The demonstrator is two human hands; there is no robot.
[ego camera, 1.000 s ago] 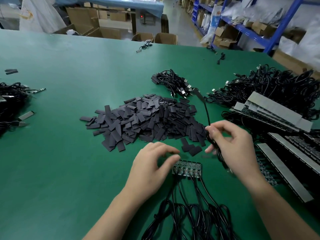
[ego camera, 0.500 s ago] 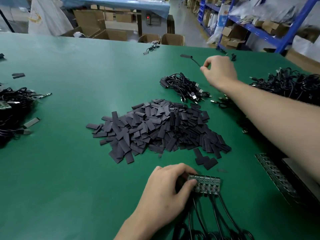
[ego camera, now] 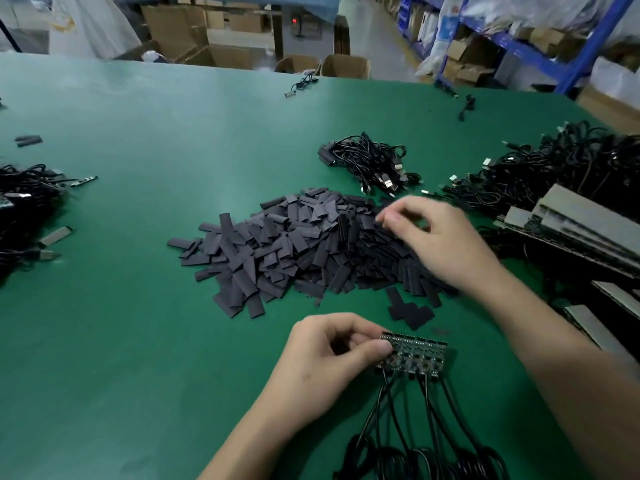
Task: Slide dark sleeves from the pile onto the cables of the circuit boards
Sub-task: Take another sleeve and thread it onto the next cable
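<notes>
A pile of dark sleeves point(ego camera: 298, 251) lies in the middle of the green bench point(ego camera: 138, 341), flat short pieces heaped loosely. A few loose sleeves point(ego camera: 410, 311) lie flat just in front of the pile's right end.

In front of the pile, the left hand point(ego camera: 322, 365) pinches the left end of a row of circuit boards point(ego camera: 415, 355), with the thumb on top and the other fingers curled beneath. The boards are joined side by side in a short strip. Their black cables point(ego camera: 426, 410) run from the near edge toward the person and coil at the bottom of the view.

The right hand point(ego camera: 440, 244) hovers over the right part of the pile with thumb and forefinger drawn close together. It is motion-blurred, so I cannot tell whether a sleeve is between them.

Behind the pile lies a small bundle of USB cables point(ego camera: 370, 164). To the right of the pile sits a large cable heap point(ego camera: 554, 168), with stacked board panels point(ego camera: 571, 223) in front of it. Far left of the pile is another cable heap point(ego camera: 24, 202), and two stray sleeves point(ego camera: 29, 141) lie behind it.

Beyond the bench's far edge stand open cardboard boxes point(ego camera: 194, 36), and blue shelving point(ego camera: 588, 43) rises at the right. Any print on the boxes, boards and sleeves is too blurred to read.
</notes>
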